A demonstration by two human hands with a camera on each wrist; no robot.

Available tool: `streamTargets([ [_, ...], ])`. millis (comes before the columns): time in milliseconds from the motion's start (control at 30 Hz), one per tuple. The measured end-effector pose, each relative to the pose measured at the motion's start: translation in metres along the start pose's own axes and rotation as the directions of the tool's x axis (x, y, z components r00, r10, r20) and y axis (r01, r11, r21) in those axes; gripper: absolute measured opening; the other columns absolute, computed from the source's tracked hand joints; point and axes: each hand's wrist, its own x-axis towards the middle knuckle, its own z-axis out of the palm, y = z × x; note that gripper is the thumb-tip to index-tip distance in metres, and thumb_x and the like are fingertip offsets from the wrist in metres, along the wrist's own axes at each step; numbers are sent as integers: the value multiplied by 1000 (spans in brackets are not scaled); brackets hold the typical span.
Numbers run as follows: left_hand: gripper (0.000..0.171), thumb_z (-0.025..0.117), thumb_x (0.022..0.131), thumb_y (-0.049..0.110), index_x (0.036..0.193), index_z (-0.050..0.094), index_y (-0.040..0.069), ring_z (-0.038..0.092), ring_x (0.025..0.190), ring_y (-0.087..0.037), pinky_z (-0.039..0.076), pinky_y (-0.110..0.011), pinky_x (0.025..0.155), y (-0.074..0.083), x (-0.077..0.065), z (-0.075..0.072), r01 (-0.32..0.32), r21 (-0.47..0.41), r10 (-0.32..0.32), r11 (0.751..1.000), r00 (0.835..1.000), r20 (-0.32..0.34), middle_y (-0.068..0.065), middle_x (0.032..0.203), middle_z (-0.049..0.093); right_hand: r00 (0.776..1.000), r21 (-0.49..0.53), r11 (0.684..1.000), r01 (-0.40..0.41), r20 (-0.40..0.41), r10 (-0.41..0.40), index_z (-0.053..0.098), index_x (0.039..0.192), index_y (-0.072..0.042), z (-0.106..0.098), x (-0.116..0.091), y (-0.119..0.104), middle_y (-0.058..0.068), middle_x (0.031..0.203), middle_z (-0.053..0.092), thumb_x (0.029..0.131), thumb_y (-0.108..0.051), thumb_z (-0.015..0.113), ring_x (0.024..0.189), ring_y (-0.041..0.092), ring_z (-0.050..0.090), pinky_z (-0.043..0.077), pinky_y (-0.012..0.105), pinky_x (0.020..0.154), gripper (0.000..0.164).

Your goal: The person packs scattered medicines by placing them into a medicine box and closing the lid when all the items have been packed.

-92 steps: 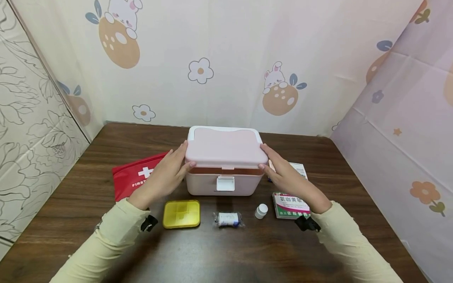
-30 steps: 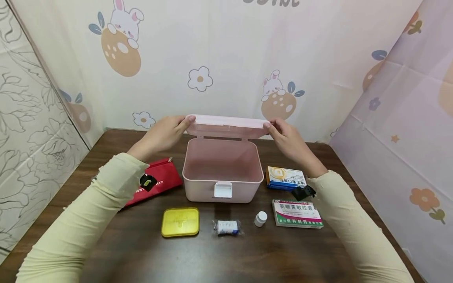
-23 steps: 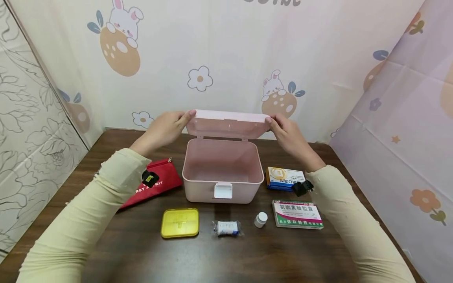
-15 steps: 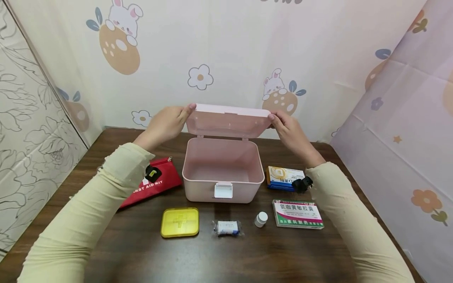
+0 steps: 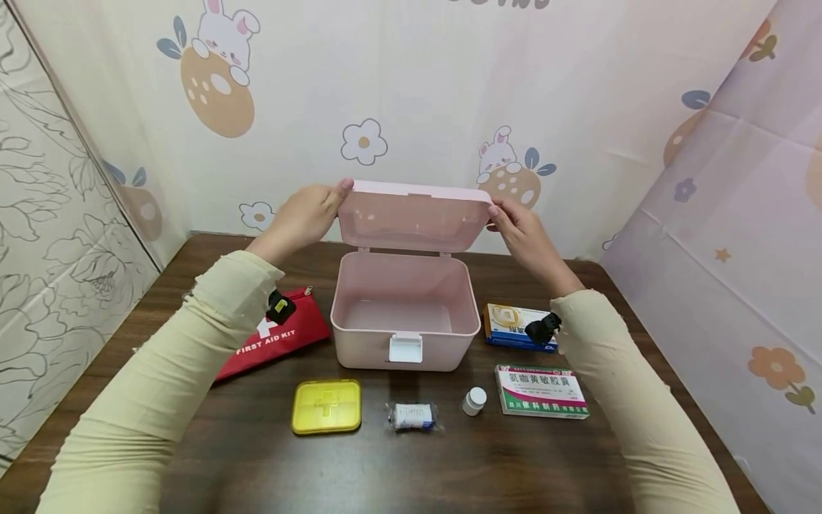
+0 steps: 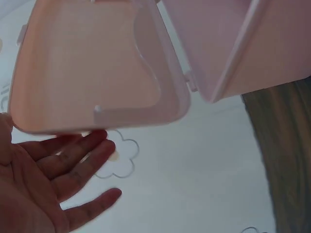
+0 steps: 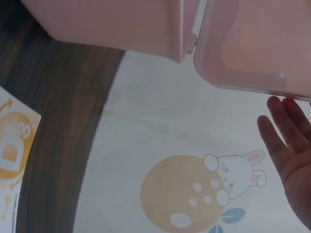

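A pink storage box [image 5: 362, 350] stands on the table with its hinged lid [image 5: 414, 221] raised, and its inside looks bare. At the lid's upper left corner my left hand [image 5: 302, 218] holds the edge, thumb on the rim and fingers behind. My right hand [image 5: 523, 232] grips the opposite corner the same way. Seen from the left wrist, the fingers [image 6: 80, 174] lie loosely spread along the lid's [image 6: 82, 68] outer side. From the right wrist, fingertips [image 7: 274, 103] meet the lid's [image 7: 257, 53] edge; the right thumb is hidden there. A white latch [image 5: 406, 350] hangs on the box front.
Left of the box lies a red first aid pouch [image 5: 302, 325]. In front are a yellow pill case [image 5: 327, 407], a wrapped bandage roll [image 5: 414, 416] and a small white bottle [image 5: 474, 401]. Two medicine boxes, blue-white [image 5: 514, 335] and green-white [image 5: 542, 392], lie right. A patterned curtain [image 5: 424, 86] hangs behind.
The lid was down on the box at first. Both hands have lifted its front edge up and back, and it has tilted further upright over the last second.
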Motion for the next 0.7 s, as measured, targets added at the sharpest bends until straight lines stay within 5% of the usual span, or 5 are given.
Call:
streamTargets([
  [133,63,26,110,42,122,63,-7,58,113,-38,41,-53,103,-10,1,3,-38,-126,40,991,999,15,-27,117,64,1000,32,999,-28,-4,28,51,138,9,0,2,3,27,125,60,110,-20,40,109,30,62,51,43,98,42],
  [333,47,33,111,26,142,49,-6,52,126,-39,38,-53,108,-31,4,12,-110,-281,122,953,992,26,-27,134,56,1000,109,994,-12,-8,13,50,137,11,0,6,9,28,124,59,109,-17,40,102,9,62,53,32,94,41],
  [467,40,39,109,14,142,47,-8,54,122,-38,44,-49,100,-44,10,25,-160,-357,158,920,987,-37,-28,133,56,999,198,980,6,-40,2,53,131,15,2,8,17,23,115,62,108,-11,44,96,5,64,55,24,88,36],
  [700,38,47,106,8,139,50,-12,58,118,-36,50,-44,97,-58,17,47,-166,-441,107,882,982,-156,-27,135,57,993,306,952,2,-111,33,56,123,18,9,12,27,-3,99,65,105,-8,51,87,7,67,56,22,83,33],
])
